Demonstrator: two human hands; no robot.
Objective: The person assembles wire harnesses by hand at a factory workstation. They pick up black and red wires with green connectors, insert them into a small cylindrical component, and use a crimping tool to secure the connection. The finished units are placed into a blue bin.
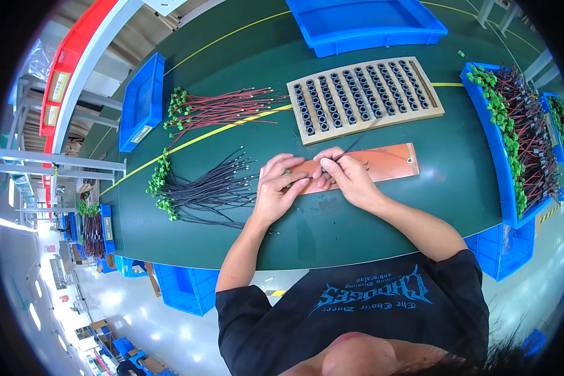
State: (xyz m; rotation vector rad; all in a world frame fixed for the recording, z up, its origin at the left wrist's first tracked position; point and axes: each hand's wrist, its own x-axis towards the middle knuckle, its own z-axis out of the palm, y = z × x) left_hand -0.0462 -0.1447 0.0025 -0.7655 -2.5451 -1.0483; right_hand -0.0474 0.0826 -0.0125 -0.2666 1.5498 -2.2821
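Note:
My left hand (pixel 277 187) and my right hand (pixel 348 178) are close together over an orange-brown flat strip (pixel 391 161) on the green table. Both are closed, with fingertips pinched on a thin black wire (pixel 352 146), part of which rises past my right hand. A bit of green shows between the fingers of my left hand. What exactly the fingertips press together is hidden. Beside my left hand lies a fanned bundle of black wires (pixel 210 185) with green connectors (pixel 161 183). Farther back is a bundle of red wires (pixel 232 105), also with green connectors.
Behind my hands stands a wooden rack (pixel 365 97) with rows of black round parts. Blue trays stand at the back (pixel 382 37) and far left (pixel 143 103). A blue bin (pixel 512 210) at the right is full of wired green connectors. Yellow lines (pixel 200 131) cross the green table (pixel 382 229).

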